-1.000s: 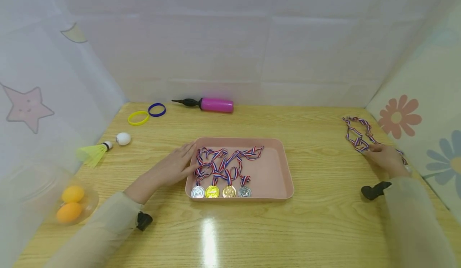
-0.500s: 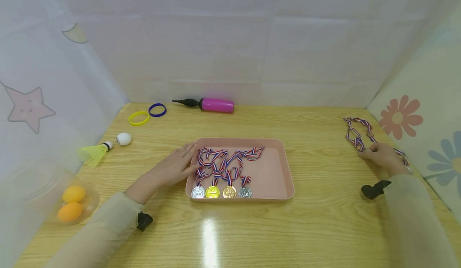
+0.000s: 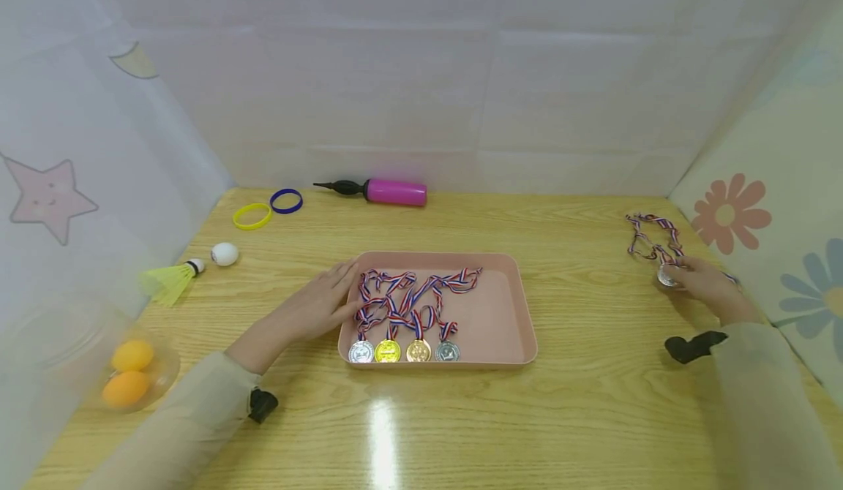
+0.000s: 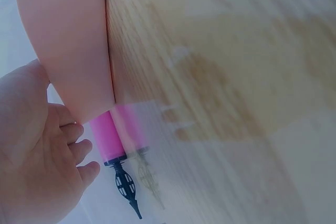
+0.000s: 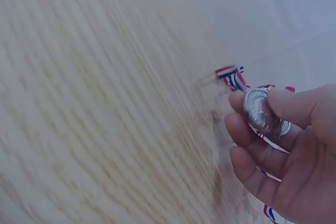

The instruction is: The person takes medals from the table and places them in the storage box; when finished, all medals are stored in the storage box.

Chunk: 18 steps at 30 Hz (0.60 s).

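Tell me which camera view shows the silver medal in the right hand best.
The right wrist view: the silver medal fills the frame, pinched by the right hand. The head view shows only a small glint at the fingertips; the left wrist view misses it entirely.

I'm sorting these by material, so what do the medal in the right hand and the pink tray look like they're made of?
Medal: silver-coloured, shiny, probably metal or metallised plastic, since it glints between the right hand's fingers. Its ribbon looks like woven fabric, striped red, white and blue. Tray: likely plastic, matte, with smooth rounded rims and even colour.
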Tool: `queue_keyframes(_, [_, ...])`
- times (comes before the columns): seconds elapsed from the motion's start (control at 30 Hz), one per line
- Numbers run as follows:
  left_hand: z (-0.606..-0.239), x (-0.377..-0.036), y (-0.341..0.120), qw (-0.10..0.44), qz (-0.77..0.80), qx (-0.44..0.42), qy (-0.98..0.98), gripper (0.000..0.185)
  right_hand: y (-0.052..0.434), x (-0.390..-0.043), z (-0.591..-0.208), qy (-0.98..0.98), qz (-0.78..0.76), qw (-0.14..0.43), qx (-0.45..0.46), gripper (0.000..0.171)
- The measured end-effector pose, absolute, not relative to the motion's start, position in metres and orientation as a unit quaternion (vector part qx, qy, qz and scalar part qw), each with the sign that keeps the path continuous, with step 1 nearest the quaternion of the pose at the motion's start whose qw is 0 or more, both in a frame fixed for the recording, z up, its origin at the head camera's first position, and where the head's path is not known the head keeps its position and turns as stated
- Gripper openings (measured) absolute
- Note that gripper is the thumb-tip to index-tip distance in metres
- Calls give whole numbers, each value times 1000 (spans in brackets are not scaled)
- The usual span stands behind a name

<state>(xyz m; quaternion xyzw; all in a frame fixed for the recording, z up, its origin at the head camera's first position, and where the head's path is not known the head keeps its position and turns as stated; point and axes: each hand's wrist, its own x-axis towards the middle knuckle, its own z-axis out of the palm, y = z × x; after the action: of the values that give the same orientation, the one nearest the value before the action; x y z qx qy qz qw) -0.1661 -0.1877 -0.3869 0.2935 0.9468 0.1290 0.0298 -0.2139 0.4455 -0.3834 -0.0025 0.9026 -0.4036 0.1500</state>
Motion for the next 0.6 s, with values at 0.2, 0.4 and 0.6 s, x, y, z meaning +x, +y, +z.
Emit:
queue_keyframes(0.2, [-387,-167,-188,34,126,296,946,65,441,-214,-380,870,-471,144,1,55])
queue_keyframes(0.4, [-387,-167,-188,33,126,298,946,65,434,-217,-377,837,-531,127,20,42])
queue_keyframes(0.6, [-386,-167,-188,30,126,299,945,65,426,-217,-367,715,-688,125,9,19])
